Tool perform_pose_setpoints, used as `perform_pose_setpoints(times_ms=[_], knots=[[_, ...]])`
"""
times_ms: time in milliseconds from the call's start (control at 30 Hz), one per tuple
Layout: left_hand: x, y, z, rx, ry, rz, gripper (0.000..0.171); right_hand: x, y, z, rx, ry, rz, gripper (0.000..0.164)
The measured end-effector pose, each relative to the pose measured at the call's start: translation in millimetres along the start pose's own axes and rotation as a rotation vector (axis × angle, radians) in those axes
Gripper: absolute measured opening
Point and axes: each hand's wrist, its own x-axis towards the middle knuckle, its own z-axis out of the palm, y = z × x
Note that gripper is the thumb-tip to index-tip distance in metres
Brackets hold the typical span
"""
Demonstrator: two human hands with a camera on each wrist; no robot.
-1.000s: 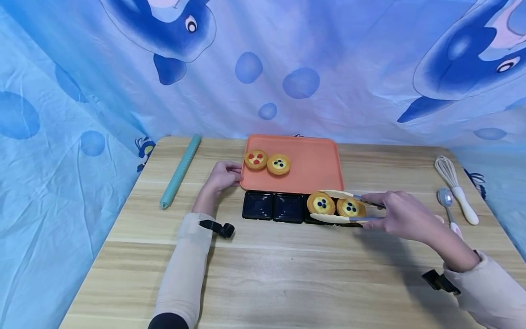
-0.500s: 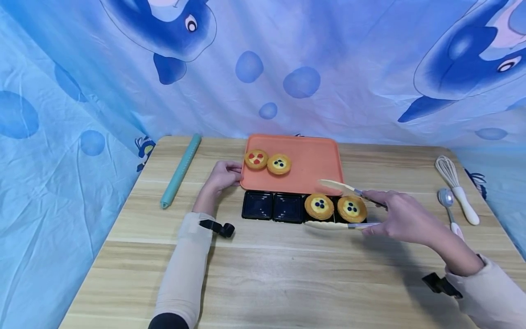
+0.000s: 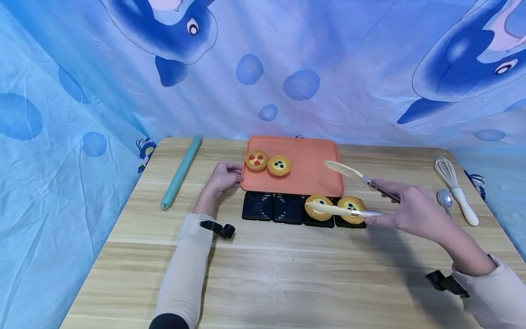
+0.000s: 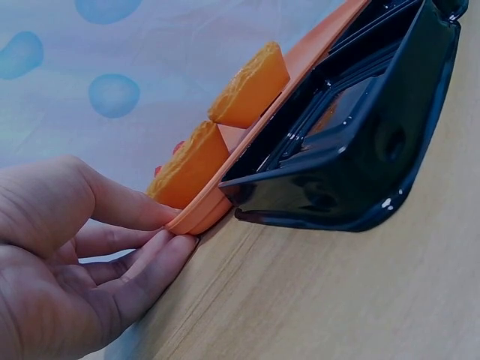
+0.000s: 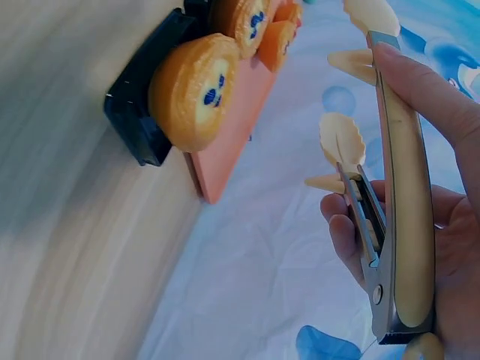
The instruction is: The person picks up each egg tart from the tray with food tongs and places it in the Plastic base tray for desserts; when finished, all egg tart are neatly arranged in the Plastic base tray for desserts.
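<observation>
Two blueberry-topped tarts (image 5: pixel 193 97) sat in the black four-compartment tray's (image 3: pixel 288 209) right cells, mid-frame; two more tarts (image 3: pixel 279 165) lay on the orange tray (image 3: pixel 310 162) above. Tong work on tarts seemed in hand; the next move likely called for aligning the spread tongs (image 5: pixel 407 202). The right hand's (image 3: pixel 419 212) fingers held these; the left hand's (image 3: pixel 223 177) pinched the orange tray's edge.

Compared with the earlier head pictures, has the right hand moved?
Yes, slightly rightward: in the head view, the right hand is now closer to the spoon, which has stayed put.
</observation>
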Motion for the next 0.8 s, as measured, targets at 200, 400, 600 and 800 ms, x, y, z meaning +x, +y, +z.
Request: perform_pose_setpoints(times_ms=[200,400,600,800], knots=[[0.4,-0.2,-1.8,-0.014,0.000,-0.007,0.042,21.0,-10.8,-7.0,-0.016,0.048,-0.075,0.093],[0.7,-1.5,-1.4,-0.019,-0.003,-0.023,0.041,55.9,-27.1,-15.3,-0.063,0.065,-0.129,0.093],[1.4,-2.1,-0.7,-0.012,0.008,-0.020,0.040,94.1,-40.4,-13.6,-0.006,-0.010,-0.065,0.095],[1.8,-3.0,-1.1,-0.012,0.007,-0.010,0.040,127.2,-41.1,8.5,0.072,-0.084,-0.044,0.096]])
